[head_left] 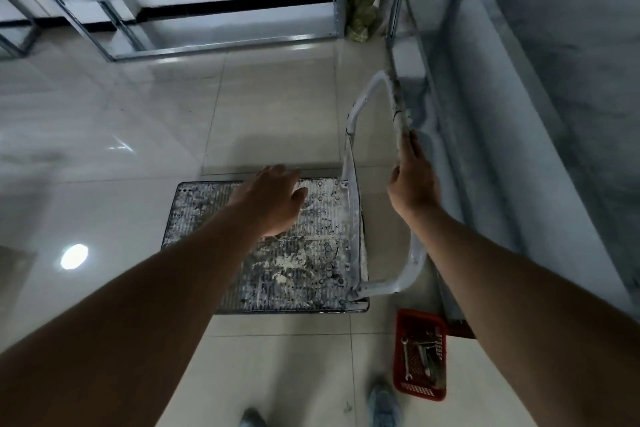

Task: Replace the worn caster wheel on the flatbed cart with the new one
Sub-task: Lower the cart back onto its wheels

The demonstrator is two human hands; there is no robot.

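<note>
— Two hands are showing. Is either one holding anything?
— The right hand (414, 180) is gripping the cart's white handle (363, 97), fingers (413, 144) wrapping the bar. The left hand (273, 199) is reaching over the flatbed cart (277, 274), fingers apart, holding nothing.
— And the casters?
— Hiding under the deck, which is sitting upright on the floor. Wrenches (406, 360) are lying blurred in a red basket (415, 392).
</note>
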